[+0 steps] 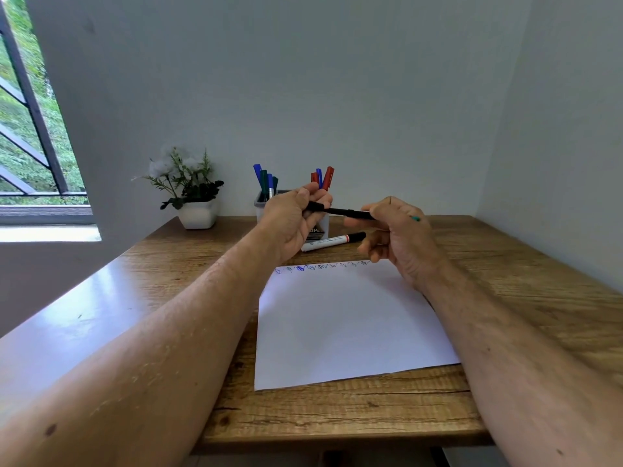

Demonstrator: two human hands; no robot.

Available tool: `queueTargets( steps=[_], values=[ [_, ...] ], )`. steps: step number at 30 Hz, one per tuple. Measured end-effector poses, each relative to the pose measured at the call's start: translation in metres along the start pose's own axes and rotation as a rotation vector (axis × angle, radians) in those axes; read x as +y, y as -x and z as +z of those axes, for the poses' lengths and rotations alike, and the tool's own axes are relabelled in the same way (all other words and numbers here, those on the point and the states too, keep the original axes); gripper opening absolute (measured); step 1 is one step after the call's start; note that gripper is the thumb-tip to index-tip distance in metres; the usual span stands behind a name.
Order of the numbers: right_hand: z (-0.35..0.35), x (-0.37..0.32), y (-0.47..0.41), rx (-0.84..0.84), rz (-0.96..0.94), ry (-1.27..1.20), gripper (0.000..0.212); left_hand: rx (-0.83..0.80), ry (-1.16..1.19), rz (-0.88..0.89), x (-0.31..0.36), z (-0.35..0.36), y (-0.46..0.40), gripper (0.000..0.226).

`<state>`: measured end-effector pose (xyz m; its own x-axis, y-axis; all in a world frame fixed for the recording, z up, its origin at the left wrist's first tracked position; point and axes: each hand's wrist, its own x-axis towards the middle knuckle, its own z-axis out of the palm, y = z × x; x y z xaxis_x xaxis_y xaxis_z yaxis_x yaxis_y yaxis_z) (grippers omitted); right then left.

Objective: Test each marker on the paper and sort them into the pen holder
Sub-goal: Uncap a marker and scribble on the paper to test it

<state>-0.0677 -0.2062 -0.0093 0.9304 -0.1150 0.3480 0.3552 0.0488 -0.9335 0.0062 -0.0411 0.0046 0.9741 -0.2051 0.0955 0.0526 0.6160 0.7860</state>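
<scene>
Both hands gripped one black marker (340, 211) held level above the desk (505, 264). The left hand (293, 220) had its fingers curled round the marker's left end, and the right hand (397, 234) pinched the other end between thumb and fingers. A small green tip (416, 218) stuck out at 3 o'clock of the right hand; what it belonged to could not be told.

At 6 o'clock of the hands lay the paper (344, 325), flat on the desk, with a row of small scribbles (320, 267) in blue and dark ink along its far edge. The right wrist covered the paper's far right corner.

Between the paper and the hands, a white marker (332, 241) with a black cap lay on its side on the desk, just beside the holder (261, 203).

The holder stood at 12 o'clock of the hands, largely hidden behind the left hand. Blue and green markers (264, 182) rose from its left part, red and blue ones (323, 178) from its right part.

At 10 o'clock, well apart, a plant (188, 187) in a white pot stood near the wall (337, 96). A window (27, 129) showed at 9 o'clock.
</scene>
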Motion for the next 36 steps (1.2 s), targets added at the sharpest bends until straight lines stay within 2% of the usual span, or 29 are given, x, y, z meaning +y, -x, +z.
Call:
queueTargets(
  steps=[8,13,16,18,22,29,36],
  values=[
    [0.000,0.002,-0.001,0.045,-0.042,0.085,0.002,-0.134,-0.110,-0.107,-0.004,0.006,0.012,0.027],
    [-0.005,0.002,-0.004,0.171,-0.116,0.170,0.009,-0.042,-0.077,-0.047,-0.005,0.005,0.007,0.021],
    [-0.004,0.006,-0.007,0.178,-0.147,0.268,0.008,-0.017,-0.092,-0.001,-0.002,-0.002,0.002,0.013],
    [-0.004,0.009,-0.009,0.194,-0.161,0.355,0.003,-0.003,-0.104,0.019,0.000,-0.004,0.002,0.018],
    [-0.005,0.012,-0.011,0.197,-0.139,0.462,0.013,-0.013,-0.071,0.038,0.002,-0.006,0.002,0.014],
    [-0.004,0.012,-0.015,0.137,-0.025,0.299,0.018,-0.136,-0.025,0.081,0.007,-0.003,0.005,0.017],
    [0.003,0.009,-0.009,0.077,0.096,0.142,0.024,-0.163,-0.039,0.090,0.004,-0.006,0.002,0.018]
  ],
)
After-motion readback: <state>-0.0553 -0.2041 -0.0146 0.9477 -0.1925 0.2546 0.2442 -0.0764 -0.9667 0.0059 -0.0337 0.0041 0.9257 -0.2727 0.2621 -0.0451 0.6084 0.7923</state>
